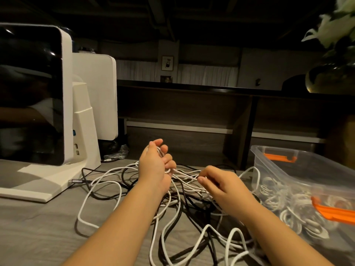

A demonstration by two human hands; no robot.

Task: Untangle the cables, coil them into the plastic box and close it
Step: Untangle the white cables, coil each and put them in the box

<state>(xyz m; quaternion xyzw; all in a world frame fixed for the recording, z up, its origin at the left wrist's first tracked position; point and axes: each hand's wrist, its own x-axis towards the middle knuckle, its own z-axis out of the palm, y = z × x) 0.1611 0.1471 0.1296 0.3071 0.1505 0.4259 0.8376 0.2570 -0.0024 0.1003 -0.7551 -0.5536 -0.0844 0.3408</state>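
Tangle of white cables (99, 187) and black cables (184, 200) lies spread on the grey table (38, 227), center frame, between a white device on the left and the plastic box (288, 181) on the right. Loops cross over each other w/ no clear order; strands run toward the near edge of the frame.

Left hand (155, 166) is raised above the pile, palm turned toward the right, fingers curled round a few loops of white cable that pass through the palm. From there a white strand stretches right to the right hand (221, 187), which sits lower, just over the pile, thumb and fingertips pinching that strand. Both forearms come in from the bottom of the frame.

Plastic box is clear, lid off or not visible, sits at the table's right side, just beside the tangle. Inside: coiled white cable (284, 204), several rings seen thru the wall. Orange latches on it: one at the far end (278, 157), one at the near side (334, 210).

Left side: white device w/ dark glossy screen (30, 96) on a white stand (84, 131); a grey plug (74, 181) goes into its base. Second white panel (99, 93) behind it. Top right: dark vase w/ white flowers (334, 25). Background is dark shelving, dim.
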